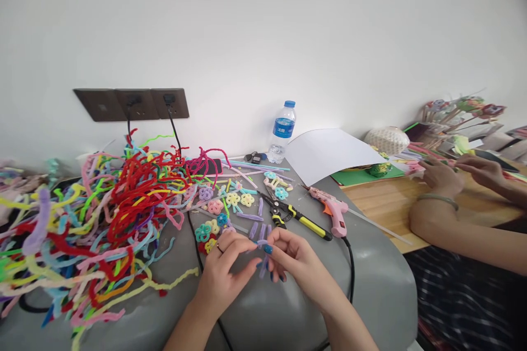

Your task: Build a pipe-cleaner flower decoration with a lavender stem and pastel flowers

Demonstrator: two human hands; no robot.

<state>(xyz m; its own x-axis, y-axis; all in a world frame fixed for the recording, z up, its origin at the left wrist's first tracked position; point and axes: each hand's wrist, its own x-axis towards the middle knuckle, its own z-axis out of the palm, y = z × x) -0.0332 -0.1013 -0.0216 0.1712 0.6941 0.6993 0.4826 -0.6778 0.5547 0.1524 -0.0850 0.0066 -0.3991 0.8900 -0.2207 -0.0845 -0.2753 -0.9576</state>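
Between my two hands is a short piece of purple pipe cleaner, curved at the top. My left hand has its thumb and forefinger at the piece's left end. The right hand pinches its other end between thumb and fingers. Just beyond my fingertips lie several cut purple pipe cleaner pieces. Small looped flowers, such as a yellow flower and a teal flower, sit close by. Yellow-and-black pliers and a pink glue gun rest to the right.
A big tangled heap of coloured pipe cleaners covers the left side. A water bottle and a white paper sheet are at the back. Black cords cross the grey surface. On the right, another person's hands work over a wooden table.
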